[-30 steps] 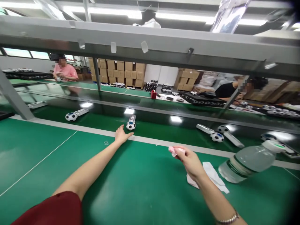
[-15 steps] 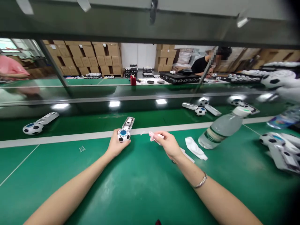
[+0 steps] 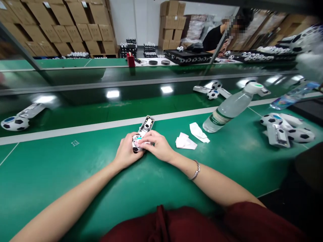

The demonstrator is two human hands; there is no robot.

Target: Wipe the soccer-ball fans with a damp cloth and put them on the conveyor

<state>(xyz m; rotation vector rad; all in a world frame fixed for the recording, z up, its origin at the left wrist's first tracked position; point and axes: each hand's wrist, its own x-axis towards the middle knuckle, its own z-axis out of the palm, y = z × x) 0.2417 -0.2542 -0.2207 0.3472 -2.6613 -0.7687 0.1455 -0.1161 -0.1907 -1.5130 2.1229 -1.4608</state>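
A soccer-ball toy with a white handle lies on the green table in front of me. My left hand is closed around its ball end. My right hand is closed on a small pink cloth, only a sliver of which shows, and presses it against the ball. The handle points away from me, its open compartment facing up.
Two white wipes and a tipped water bottle lie to the right. More soccer-ball toys are piled at the far right, others ride the conveyor belt. A person in black works across the line near stacked cartons.
My left hand pulled the toy off the belt edge toward me. My right hand brought the pink cloth onto the ball. The view tilted down.
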